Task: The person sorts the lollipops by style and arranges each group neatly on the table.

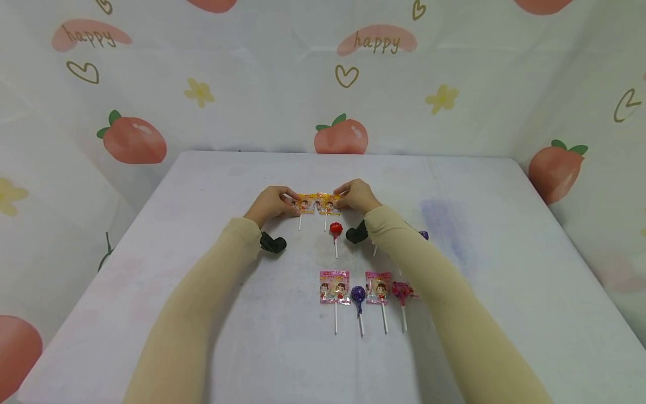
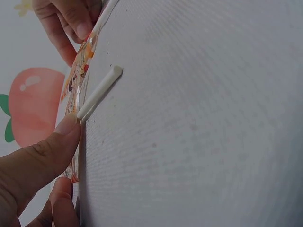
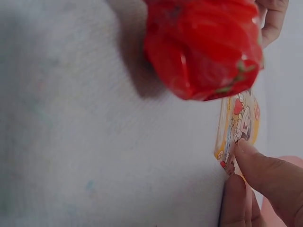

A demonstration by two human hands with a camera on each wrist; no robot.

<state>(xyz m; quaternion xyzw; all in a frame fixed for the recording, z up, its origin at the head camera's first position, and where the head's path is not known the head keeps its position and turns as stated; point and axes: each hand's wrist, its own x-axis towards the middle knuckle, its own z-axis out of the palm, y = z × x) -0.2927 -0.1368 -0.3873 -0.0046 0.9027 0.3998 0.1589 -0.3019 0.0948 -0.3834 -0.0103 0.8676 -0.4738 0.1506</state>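
Table (image 1: 504, 269) draped in white cloth carries a scatter of lollipops, with a peach-print backdrop (image 1: 323, 73) behind its far edge. Left hand (image 1: 270, 203) and right hand (image 1: 355, 195) each pinch one end of a yellow twin-pack of lollipops (image 1: 317, 203), held flat near the table's middle, fingers and thumbs curled on the wrapper. Red lollipop (image 1: 335, 229) lies just on the near side of the pack. Four more lie in a row toward the near edge: pink twin-pack (image 1: 334, 287), purple lollipop (image 1: 358, 294), pink pack (image 1: 378, 287), magenta lollipop (image 1: 401, 290).
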